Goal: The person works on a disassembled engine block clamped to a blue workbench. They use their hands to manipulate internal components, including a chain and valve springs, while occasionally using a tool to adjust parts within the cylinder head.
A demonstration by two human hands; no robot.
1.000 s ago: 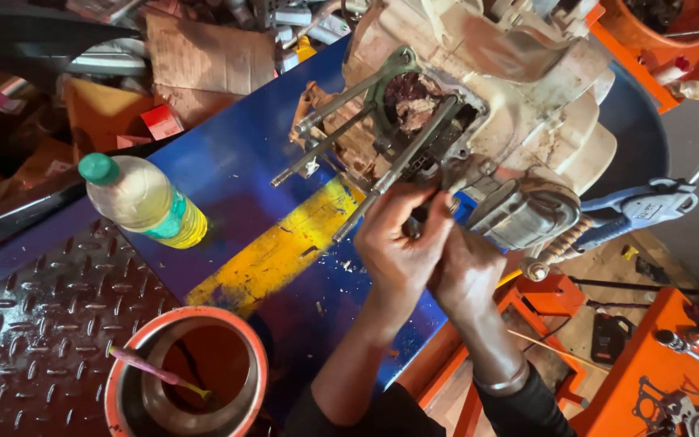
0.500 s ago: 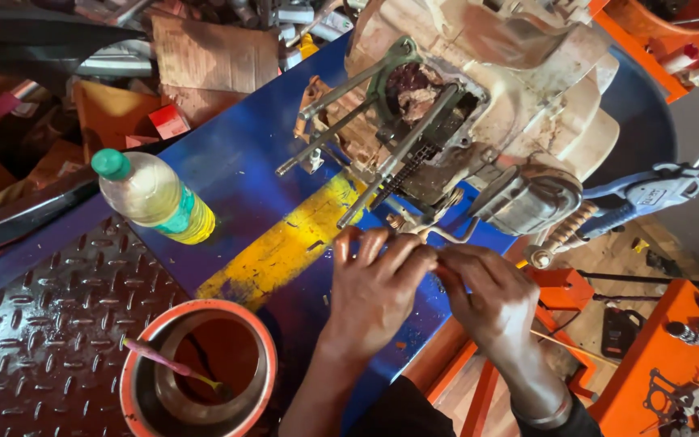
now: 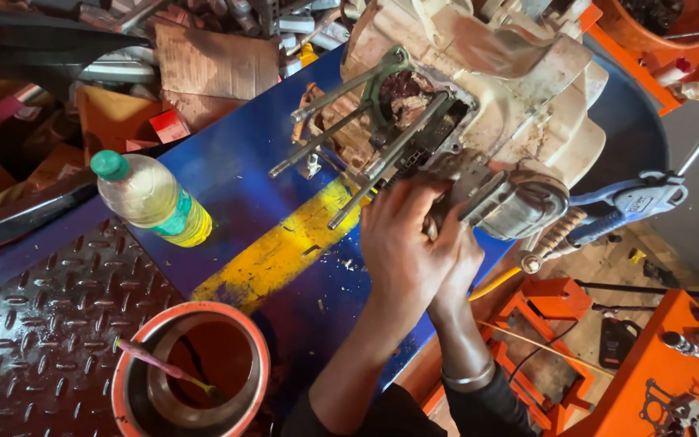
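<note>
- The left hand lies on top, its fingers curled over the lower edge of the engine block; whether it grips a part there I cannot tell.
- The right hand sits just beneath and behind it, mostly covered, with a metal bangle on the wrist; its fingers are hidden, so its grip cannot be read.
- The engine block, a cream-coloured and grimy casting, rests at the upper right of the blue worktop; long steel studs stick out of it toward the lower left.
- A grey ribbed metal part hangs at the block's lower right, just beside both hands.
- A yellow painted stripe runs diagonally across the worktop, left of the hands.
- A clear plastic bottle of yellowish liquid lies tilted to the left, with a green cap and a green band label near its base.
- At the lower left stands a round orange-rimmed tin with a pink-handled brush leaning inside it.
- A flat brown piece of cardboard and a small red box lie at the upper left among the clutter.
- A blue-handled tool lies to the right of the block.
</note>
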